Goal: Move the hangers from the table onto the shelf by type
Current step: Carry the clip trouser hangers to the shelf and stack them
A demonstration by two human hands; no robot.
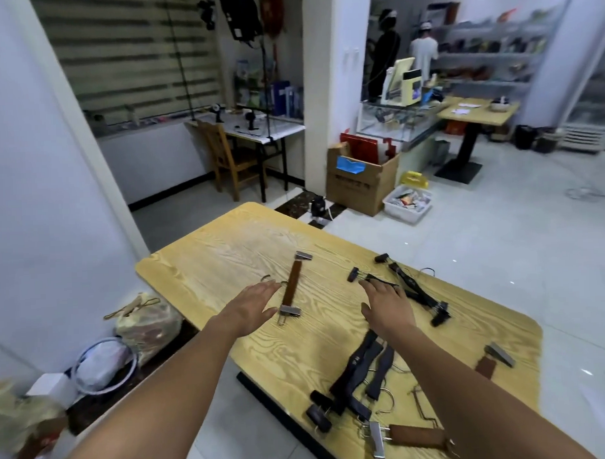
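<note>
A brown wooden clip hanger (293, 282) with metal clips lies on the light wooden table (226, 245). My left hand (252, 305) hovers just left of it, fingers straight, holding nothing. My right hand (386, 305) reaches with spread fingers over the near end of a pile of thin black clip hangers (413, 287). Nearer me lie several dark wooden hangers (359, 375). Another brown clip hanger (411, 436) sits at the table's near edge, and a third (497, 358) lies partly behind my right forearm. No shelf for the hangers is identifiable.
A white wall stands left of the table, with bags (146, 324) and a white bin (103, 366) on the floor beside it. Beyond the table are a cardboard box (357, 182), a white crate (408, 203), a chair and desk (243, 135). Two people stand far back right.
</note>
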